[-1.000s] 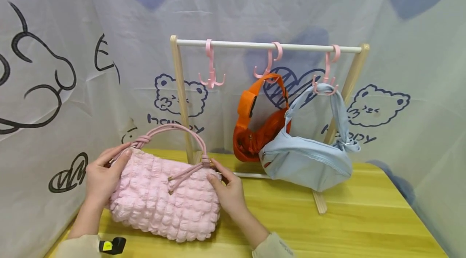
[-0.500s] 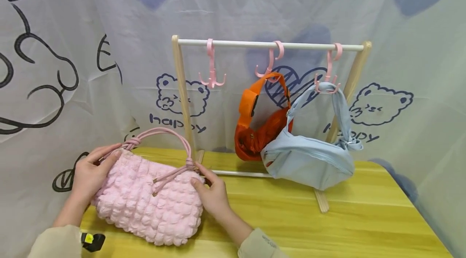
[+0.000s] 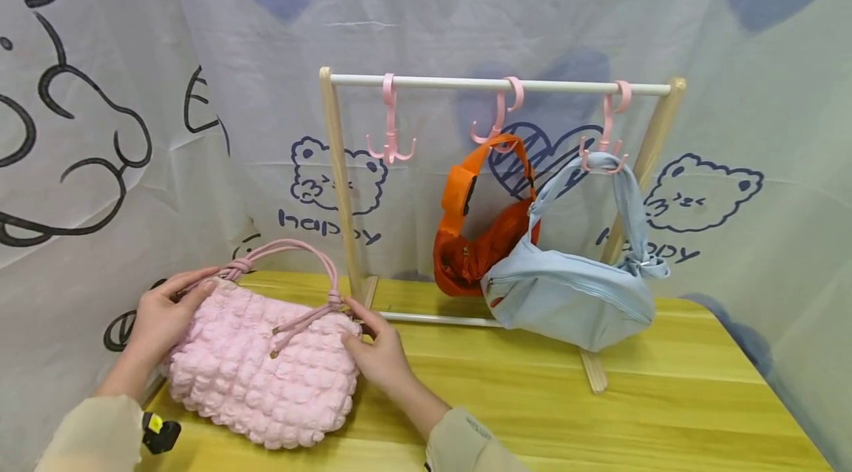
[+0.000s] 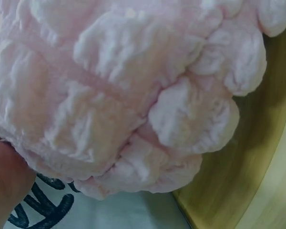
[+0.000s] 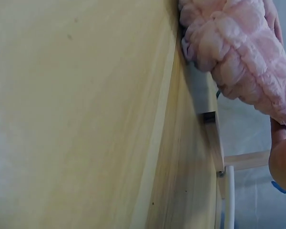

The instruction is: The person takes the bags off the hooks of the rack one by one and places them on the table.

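Note:
A pink puffy handbag (image 3: pixel 266 368) is at the left of the table in the head view, its knotted strap (image 3: pixel 293 244) arched upward. My left hand (image 3: pixel 166 313) pinches its upper left corner, thumb on the front and fingers behind. The upper right corner is pinched by my right hand (image 3: pixel 379 354), close below the strap's knot. Quilted pink fabric (image 4: pixel 114 71) fills most of the left wrist view. From the right wrist, the bag's puffy side (image 5: pixel 238 52) shows over the table surface, with part of my thumb at the edge. Fingers behind the bag are mostly hidden.
A rack with a white bar (image 3: pixel 452 82) and wooden legs stands behind. An orange waist bag (image 3: pixel 459 206) and a light blue bag (image 3: pixel 572 294) hang from pink hooks at its middle and right. The left pink hook (image 3: pixel 390 124) holds nothing. A patterned curtain (image 3: pixel 413 6) encloses the table.
Both hands have carried the pink handbag leftward and slightly down, mostly in the first half second. The hanging bags and rack stay in place; the view has shifted slightly.

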Available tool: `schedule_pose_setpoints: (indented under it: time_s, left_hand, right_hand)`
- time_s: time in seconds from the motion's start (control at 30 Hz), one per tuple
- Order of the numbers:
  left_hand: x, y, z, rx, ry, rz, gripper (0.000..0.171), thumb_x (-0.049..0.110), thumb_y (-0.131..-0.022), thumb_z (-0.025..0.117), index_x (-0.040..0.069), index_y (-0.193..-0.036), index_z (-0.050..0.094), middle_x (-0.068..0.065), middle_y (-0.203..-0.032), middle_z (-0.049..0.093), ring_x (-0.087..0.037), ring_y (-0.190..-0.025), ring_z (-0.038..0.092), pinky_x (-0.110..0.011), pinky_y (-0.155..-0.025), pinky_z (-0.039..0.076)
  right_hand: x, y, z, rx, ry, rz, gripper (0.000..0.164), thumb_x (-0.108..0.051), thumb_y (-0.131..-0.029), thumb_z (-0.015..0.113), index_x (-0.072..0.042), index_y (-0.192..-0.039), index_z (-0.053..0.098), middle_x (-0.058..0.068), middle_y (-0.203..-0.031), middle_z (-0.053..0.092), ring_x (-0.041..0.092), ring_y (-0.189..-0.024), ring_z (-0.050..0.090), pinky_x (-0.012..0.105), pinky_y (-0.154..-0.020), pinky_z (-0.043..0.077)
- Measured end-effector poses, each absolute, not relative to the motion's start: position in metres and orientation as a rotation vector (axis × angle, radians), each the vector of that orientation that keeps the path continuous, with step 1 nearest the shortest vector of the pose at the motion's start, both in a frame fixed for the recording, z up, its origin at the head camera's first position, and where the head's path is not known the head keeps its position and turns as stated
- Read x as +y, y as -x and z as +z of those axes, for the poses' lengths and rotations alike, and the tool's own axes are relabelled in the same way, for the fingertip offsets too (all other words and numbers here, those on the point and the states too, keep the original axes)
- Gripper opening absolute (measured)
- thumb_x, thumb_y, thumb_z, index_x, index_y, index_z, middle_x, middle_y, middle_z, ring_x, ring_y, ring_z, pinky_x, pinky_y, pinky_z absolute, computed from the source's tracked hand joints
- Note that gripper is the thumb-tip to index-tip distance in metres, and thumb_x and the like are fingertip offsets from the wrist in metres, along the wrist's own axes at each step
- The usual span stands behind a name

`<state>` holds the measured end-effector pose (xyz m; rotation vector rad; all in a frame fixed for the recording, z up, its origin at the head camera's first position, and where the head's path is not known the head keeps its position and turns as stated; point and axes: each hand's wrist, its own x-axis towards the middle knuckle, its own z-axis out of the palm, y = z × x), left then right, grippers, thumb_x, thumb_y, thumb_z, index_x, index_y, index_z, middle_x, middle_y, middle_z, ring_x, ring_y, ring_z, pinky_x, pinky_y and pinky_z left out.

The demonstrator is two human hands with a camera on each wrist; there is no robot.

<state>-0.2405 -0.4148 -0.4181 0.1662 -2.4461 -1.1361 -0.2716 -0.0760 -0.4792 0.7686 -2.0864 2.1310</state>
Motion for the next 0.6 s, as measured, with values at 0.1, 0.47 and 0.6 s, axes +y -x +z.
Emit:
schedule_pose_setpoints:
  time_s: [0.1,0.47,0.6]
  left_hand:
    - [-0.418,0.245,-0.419,-2.467,-0.179,-1.108,0.048,0.043,-0.106,0.059,0.013,-0.142,0.065,0.004,-0.133,0.065,0.009,-0.11,0.049,-0.01,-0.08,0.04]
    - [-0.427,0.255,-0.433,-2.534,-0.237,-1.104,0.048,0.037,-0.11,0.052,0.005,-0.145,0.06,-0.025,-0.147,0.054,-0.046,-0.134,0.049,-0.047,-0.097,0.047]
    - [-0.429,0.256,-0.442,-2.529,-0.238,-1.078,0.045,0.033,-0.11,0.053,0.003,-0.143,0.062,-0.026,-0.145,0.057,-0.047,-0.131,0.052,-0.048,-0.097,0.048]
  right_hand:
    - [-0.078,0.276,-0.48,-2.092,-0.82,2.113,0.056,0.006,-0.093,0.064,-0.008,-0.146,0.061,0.015,-0.134,0.067,0.032,-0.126,0.061,0.034,-0.105,0.052]
    - [-0.084,0.29,-0.486,-2.224,-0.833,2.01,0.05,-0.004,-0.101,0.066,-0.008,-0.151,0.055,0.016,-0.143,0.062,0.035,-0.125,0.062,0.037,-0.102,0.055]
    - [-0.087,0.297,-0.493,-2.294,-0.822,1.949,0.05,-0.005,-0.102,0.065,-0.006,-0.151,0.055,0.015,-0.142,0.063,0.033,-0.123,0.064,0.034,-0.101,0.055]
